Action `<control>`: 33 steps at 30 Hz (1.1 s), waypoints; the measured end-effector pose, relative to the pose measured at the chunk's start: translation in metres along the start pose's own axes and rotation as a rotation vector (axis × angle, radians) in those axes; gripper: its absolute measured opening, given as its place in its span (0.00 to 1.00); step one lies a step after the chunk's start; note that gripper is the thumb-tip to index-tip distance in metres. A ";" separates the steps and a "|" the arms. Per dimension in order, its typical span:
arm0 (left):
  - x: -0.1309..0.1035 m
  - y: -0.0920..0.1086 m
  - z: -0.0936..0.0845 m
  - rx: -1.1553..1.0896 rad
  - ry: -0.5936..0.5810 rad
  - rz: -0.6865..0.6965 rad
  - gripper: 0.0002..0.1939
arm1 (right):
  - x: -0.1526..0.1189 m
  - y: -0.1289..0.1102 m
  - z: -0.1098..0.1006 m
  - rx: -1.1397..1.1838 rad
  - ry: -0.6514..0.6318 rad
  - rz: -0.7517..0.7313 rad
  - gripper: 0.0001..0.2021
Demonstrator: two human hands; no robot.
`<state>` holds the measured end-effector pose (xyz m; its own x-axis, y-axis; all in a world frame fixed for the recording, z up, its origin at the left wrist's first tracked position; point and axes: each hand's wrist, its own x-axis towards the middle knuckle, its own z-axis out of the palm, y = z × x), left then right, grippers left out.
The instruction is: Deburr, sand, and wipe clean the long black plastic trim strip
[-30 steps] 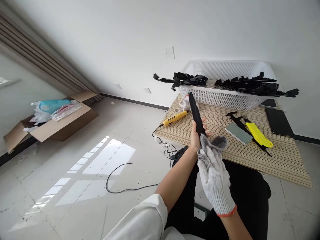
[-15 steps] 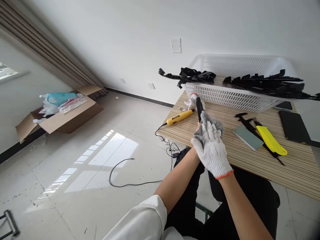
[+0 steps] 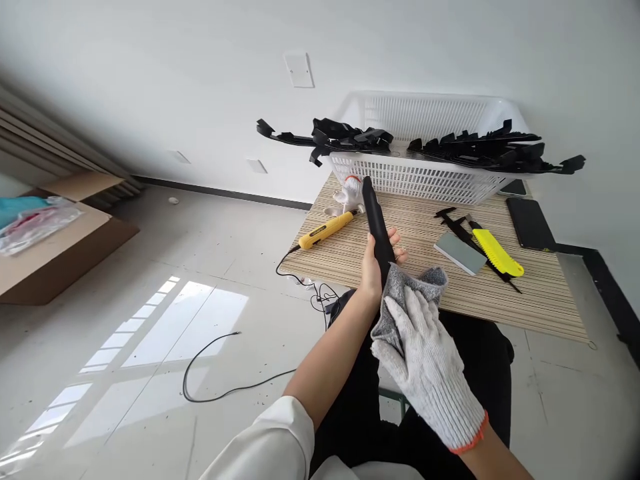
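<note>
A long black plastic strip (image 3: 376, 223) slants up from my lap over the near edge of the table. My bare left hand (image 3: 375, 267) grips it from below, with fingertips showing on its right side. My right hand (image 3: 425, 340), in a white knit glove with an orange cuff, presses a grey cloth (image 3: 400, 297) over the strip's lower end. The cloth hides that end. Just left of the strip's far end lies another white glove (image 3: 351, 193), and a yellow corded pen-shaped tool (image 3: 326, 230) rests beside it.
A white plastic basket (image 3: 425, 180) stands against the wall, with black plastic strips (image 3: 475, 150) across its top. On the table (image 3: 540, 300) lie calipers (image 3: 463, 233), a yellow-handled knife (image 3: 497, 253), a grey-green block (image 3: 460, 253) and a black phone (image 3: 530, 223). A cardboard box (image 3: 65, 247) sits left on the floor.
My right hand and the cloth have slid down the black strip toward me, uncovering more of it and my left hand. The view has turned to the right.
</note>
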<state>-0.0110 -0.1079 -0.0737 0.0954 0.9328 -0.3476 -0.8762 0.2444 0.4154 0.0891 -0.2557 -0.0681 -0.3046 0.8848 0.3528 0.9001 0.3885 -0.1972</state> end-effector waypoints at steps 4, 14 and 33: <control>0.005 0.003 0.000 -0.091 -0.073 -0.039 0.27 | 0.040 -0.001 0.012 0.016 -0.052 0.076 0.38; 0.000 -0.013 0.001 -0.200 -0.107 0.125 0.31 | 0.149 -0.007 0.045 0.044 -0.057 0.213 0.49; 0.007 0.016 -0.002 -0.044 0.068 -0.293 0.34 | 0.265 0.021 0.084 0.008 -0.228 0.376 0.48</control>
<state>-0.0253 -0.0976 -0.0709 0.3162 0.8040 -0.5036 -0.8361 0.4870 0.2525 0.0010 0.0081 -0.0552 -0.0181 0.9989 0.0443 0.9593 0.0298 -0.2807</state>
